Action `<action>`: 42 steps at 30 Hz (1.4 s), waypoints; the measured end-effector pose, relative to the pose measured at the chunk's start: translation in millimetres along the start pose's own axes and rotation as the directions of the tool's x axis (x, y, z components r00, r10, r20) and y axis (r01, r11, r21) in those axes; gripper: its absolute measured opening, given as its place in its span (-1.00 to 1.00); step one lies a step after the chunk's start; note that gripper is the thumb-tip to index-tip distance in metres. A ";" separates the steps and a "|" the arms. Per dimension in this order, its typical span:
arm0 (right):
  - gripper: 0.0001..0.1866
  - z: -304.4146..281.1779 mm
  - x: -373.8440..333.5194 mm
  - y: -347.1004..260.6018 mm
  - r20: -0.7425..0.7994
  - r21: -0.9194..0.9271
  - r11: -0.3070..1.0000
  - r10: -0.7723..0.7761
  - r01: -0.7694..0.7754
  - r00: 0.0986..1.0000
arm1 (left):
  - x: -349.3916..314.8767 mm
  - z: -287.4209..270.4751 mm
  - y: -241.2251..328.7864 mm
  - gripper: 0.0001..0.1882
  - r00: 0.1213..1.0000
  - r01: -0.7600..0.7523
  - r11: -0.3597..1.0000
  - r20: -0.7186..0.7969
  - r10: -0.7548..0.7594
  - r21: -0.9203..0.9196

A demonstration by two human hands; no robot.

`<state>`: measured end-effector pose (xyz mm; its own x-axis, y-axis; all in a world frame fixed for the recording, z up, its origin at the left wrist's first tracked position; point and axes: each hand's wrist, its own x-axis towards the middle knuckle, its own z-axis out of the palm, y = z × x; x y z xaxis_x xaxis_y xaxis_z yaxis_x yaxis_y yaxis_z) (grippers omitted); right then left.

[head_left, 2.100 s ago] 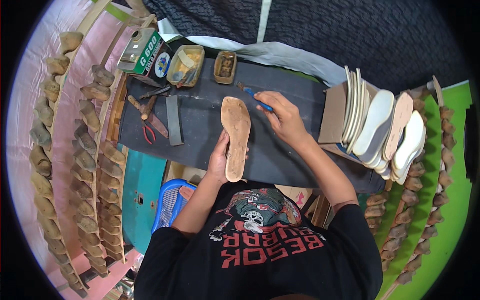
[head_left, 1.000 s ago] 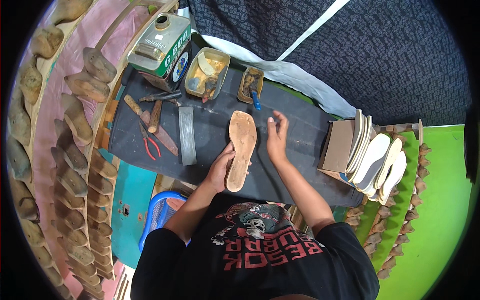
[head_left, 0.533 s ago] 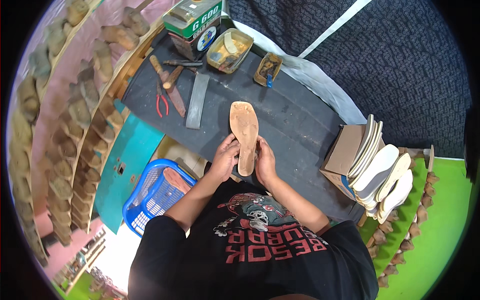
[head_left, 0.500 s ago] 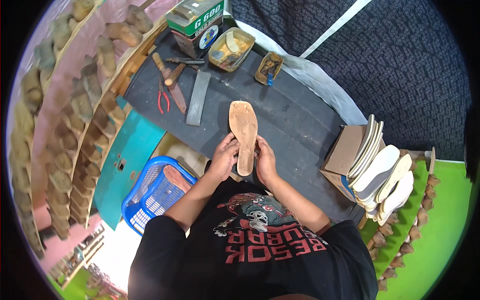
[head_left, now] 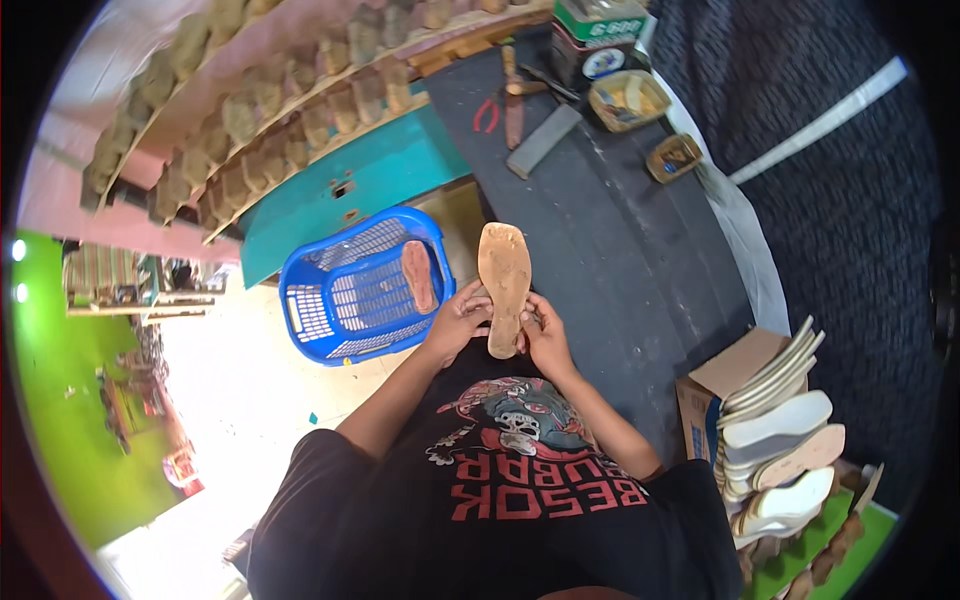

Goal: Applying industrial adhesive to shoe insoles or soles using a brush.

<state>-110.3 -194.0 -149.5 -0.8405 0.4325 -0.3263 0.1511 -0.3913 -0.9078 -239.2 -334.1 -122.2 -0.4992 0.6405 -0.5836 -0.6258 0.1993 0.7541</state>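
A tan shoe insole (head_left: 505, 275), wide at the far end and narrow towards me, is held up in front of my chest. My left hand (head_left: 462, 318) grips its left edge near the narrow end. On the opposite edge, the fingers of my right hand (head_left: 546, 335) pinch it. Dark specks and scuffs mark its surface. Just left of my left hand is a blue plastic basket (head_left: 300, 285), with one reddish-brown insole (head_left: 417, 277) lying inside against its right wall.
A dark worktable (head_left: 610, 230) carries a hammer (head_left: 520, 88), red-handled pliers (head_left: 486, 116), a grey flat bar (head_left: 544, 141), a green-topped can (head_left: 598, 35) and two small tubs. At right, a cardboard box (head_left: 735, 365) stands beside stacked pale insoles (head_left: 780, 420). Shelves of shoe lasts (head_left: 270, 125) line the far left.
My view and body have turned left, so the basket now shows more fully and the table sits further right. Both hands still hold the tan insole, now close beside the basket.
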 end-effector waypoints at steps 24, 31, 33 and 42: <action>-0.52 128.2 192.9 281.2 0.050 -0.458 0.859 0.279 -0.226 0.959 | 141.8 -241.5 -137.6 -0.39 0.971 -0.018 0.987 -0.240 -0.021 -0.161; -0.60 207.1 254.6 329.0 0.119 -0.255 0.858 0.485 -0.445 0.866 | 217.6 -362.4 -226.9 -0.32 0.974 -0.027 0.967 -0.225 -0.032 -0.253; -0.67 176.3 270.8 352.3 0.058 -0.208 0.864 0.479 -0.459 0.876 | 248.8 -335.1 -224.7 -0.34 0.960 0.011 0.975 -0.272 -0.073 -0.222; -0.57 189.1 273.4 404.0 -0.176 -0.394 0.783 0.449 -0.481 0.876 | 260.9 -363.6 -250.2 -0.20 0.843 0.324 0.905 -0.517 -0.145 0.274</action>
<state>-377.5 -387.4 -555.7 -0.5768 0.3464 -0.7398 0.7275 -0.1939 -0.6581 -430.8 -486.6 -572.7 -0.6402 0.1275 -0.7576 -0.5640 0.5916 0.5761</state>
